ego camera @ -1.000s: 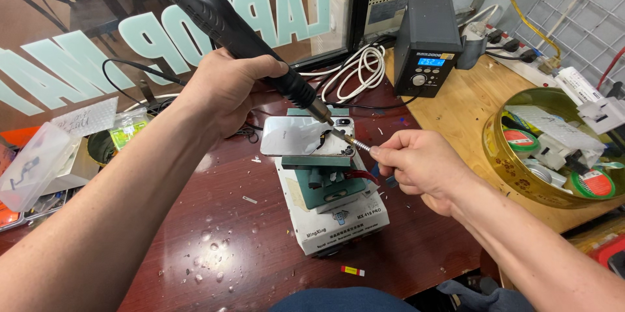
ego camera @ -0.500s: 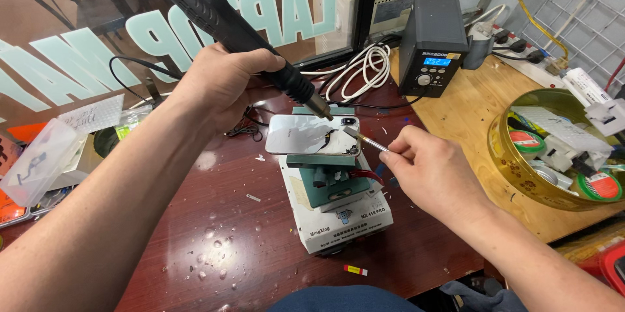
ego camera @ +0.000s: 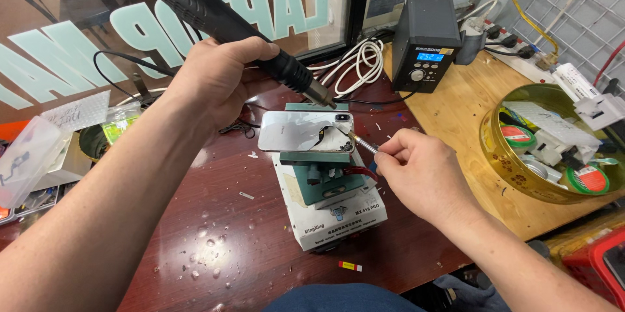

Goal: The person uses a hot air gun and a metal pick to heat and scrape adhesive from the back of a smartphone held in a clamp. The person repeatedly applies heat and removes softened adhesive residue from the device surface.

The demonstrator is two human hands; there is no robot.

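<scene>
My left hand (ego camera: 215,81) grips a black hot-air gun (ego camera: 221,22), its metal nozzle pointing down at the top right corner of a silver phone (ego camera: 296,131). The phone lies back-up, its glass cracked, clamped in a green holder (ego camera: 325,178) on a white box-shaped fixture (ego camera: 338,217). My right hand (ego camera: 423,178) holds a thin metal-tipped hand tool (ego camera: 362,145), its tip touching the phone's right edge near the camera.
A black rework station (ego camera: 424,42) with a lit blue display stands behind, white cable (ego camera: 358,65) coiled beside it. A round gold tin (ego camera: 514,169) holding tape rolls and parts sits at right. Plastic bags and a small bowl lie at left. Glass window with lettering at the back.
The hot-air gun's nozzle has stayed over the phone's corner. My right hand drew back slightly, then brought the tool tip to the phone's right edge again.
</scene>
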